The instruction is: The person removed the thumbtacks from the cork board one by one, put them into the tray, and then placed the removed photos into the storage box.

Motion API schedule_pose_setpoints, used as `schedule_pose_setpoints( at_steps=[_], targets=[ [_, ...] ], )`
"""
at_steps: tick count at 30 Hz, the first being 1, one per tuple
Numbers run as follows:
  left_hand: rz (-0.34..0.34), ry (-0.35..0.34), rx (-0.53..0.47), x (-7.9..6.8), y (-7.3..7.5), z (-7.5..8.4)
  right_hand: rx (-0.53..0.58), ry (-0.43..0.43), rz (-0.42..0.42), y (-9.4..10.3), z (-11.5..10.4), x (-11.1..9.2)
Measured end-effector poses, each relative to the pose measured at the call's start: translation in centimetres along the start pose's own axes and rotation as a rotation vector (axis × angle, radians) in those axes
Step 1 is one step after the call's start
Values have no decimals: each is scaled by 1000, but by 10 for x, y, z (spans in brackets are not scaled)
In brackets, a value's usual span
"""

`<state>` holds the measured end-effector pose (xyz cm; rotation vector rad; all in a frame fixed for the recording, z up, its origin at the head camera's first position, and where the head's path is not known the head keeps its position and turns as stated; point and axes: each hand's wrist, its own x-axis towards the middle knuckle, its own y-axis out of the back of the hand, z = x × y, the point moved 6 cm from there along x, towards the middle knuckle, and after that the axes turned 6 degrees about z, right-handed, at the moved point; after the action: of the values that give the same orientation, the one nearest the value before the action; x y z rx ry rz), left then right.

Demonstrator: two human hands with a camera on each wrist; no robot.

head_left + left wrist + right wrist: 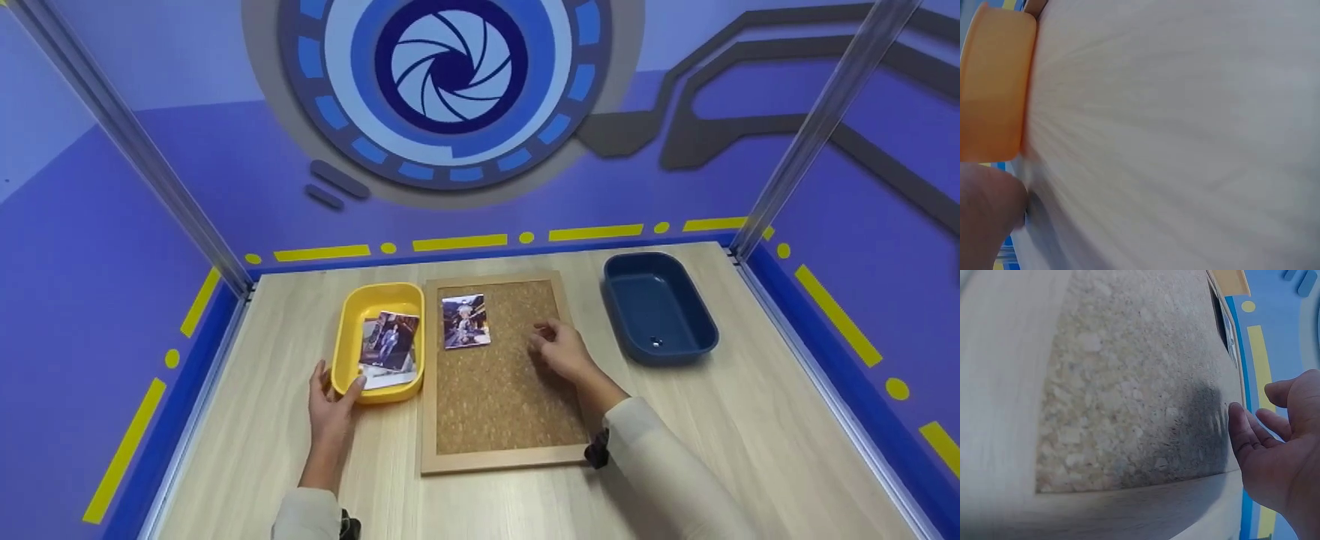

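A yellow tray (345,337) holds several photo cards; the top card (388,342) shows a figure in dark surroundings. My left hand (331,411) is at the tray's near left corner, its thumb close to the rim and its fingers spread along the outside. To the tray's right lies a wood-framed cork board (495,397), with one photo card (466,321) on its upper left part. My right hand (564,351) hovers above the board's right side, fingers loosely bent with nothing between them. Its shadow falls on the cork in the right wrist view.
A dark blue tray (660,307) stands to the right of the board, a small shiny spot on its floor. Blue-purple panels (480,214) with yellow marks and metal corner posts (810,142) border the wooden table (765,450).
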<state>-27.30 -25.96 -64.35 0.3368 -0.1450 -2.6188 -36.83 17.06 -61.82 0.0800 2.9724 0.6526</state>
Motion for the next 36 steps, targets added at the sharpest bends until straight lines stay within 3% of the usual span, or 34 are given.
schedule_pose_setpoints(
  at_steps=[5,9,16,19,29,36],
  targets=[
    [145,-75,119,-6,5,14,2,-8,-16,0,-4,-1],
    [176,-200,168,-9,-8,38,16,-8,-17,2,-9,-1],
    [80,-411,152,-25,-58,77,23,52,-18,1,-18,-3],
    [47,-464,125,-32,-79,86,28,75,-21,-1,-21,-3],
    [-61,-477,142,-53,-141,96,22,69,-24,-7,-25,-5],
    [-148,-523,226,-61,-173,90,53,58,-42,-11,-28,-7]
  ],
)
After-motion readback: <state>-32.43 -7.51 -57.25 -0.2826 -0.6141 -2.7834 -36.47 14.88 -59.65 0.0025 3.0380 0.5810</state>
